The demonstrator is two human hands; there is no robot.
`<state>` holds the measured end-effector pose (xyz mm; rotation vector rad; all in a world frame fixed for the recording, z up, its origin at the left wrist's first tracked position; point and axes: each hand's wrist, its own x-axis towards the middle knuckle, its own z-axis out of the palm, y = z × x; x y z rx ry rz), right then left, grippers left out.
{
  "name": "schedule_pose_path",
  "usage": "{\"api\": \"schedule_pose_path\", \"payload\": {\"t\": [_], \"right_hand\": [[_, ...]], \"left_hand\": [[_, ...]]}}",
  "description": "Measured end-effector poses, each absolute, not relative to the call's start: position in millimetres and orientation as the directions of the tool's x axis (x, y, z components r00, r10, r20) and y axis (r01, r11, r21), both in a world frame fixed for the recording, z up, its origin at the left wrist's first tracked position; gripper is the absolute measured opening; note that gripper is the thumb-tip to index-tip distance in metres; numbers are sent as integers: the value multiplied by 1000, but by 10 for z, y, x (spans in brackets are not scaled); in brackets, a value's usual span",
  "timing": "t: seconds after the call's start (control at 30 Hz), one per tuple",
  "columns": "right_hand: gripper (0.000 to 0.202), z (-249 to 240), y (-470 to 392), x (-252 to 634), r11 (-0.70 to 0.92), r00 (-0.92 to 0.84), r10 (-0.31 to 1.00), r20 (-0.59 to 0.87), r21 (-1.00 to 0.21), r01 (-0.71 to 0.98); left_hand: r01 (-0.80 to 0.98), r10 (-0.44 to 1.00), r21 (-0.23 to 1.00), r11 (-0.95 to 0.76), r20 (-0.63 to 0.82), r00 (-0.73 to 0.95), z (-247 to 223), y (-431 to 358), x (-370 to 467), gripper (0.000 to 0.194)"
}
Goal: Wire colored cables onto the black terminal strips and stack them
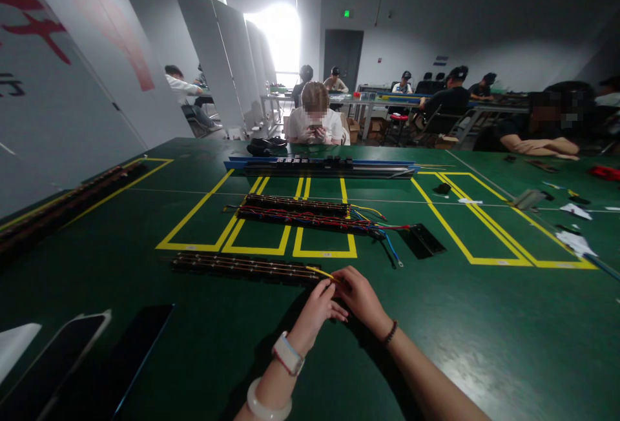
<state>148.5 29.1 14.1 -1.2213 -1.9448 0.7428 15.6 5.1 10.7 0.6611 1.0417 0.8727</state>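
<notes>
We see green bench (533, 324); black strip (242, 268) lies well in from its far edge, right end by both hands. Our right hand (361, 293) is clamped on yellow wire (320, 272); left hand (320, 308) just beside, grip we can't tell.

The left hand (317, 311) and right hand (361, 293) sit close together, fingers (338, 311) bent, both forearms (419, 369) stretched forward.

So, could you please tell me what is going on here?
A person's left hand and right hand meet at a yellow wire by the right end of a dark strip; the grip is hard to see. More strips, with coloured wires, lie beyond it on the green table. A co-worker in white sits across.
</notes>
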Motion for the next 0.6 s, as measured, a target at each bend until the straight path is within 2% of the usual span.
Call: {"api": "schedule_pose_path", "payload": {"t": [0.27,0.33,0.5,0.6], "right_hand": [[20,191,216,1588,430,-348,896,277,-741,517],[17,188,211,1605,451,-352,890,290,-680,579],[13,163,207,1580,506,-401,860,315,-429,748],[11,139,201,1547,504,-408,862,302,-416,757]], "left_hand": [[-308,870,821,481,-403,283,12,71,167,29],[-318,870,818,480,-397,294,11,73,166,29],[-351,868,799,489,-402,293,58,57,157,29],[-351,866,798,490,-398,303,88,44,152,30]]}}
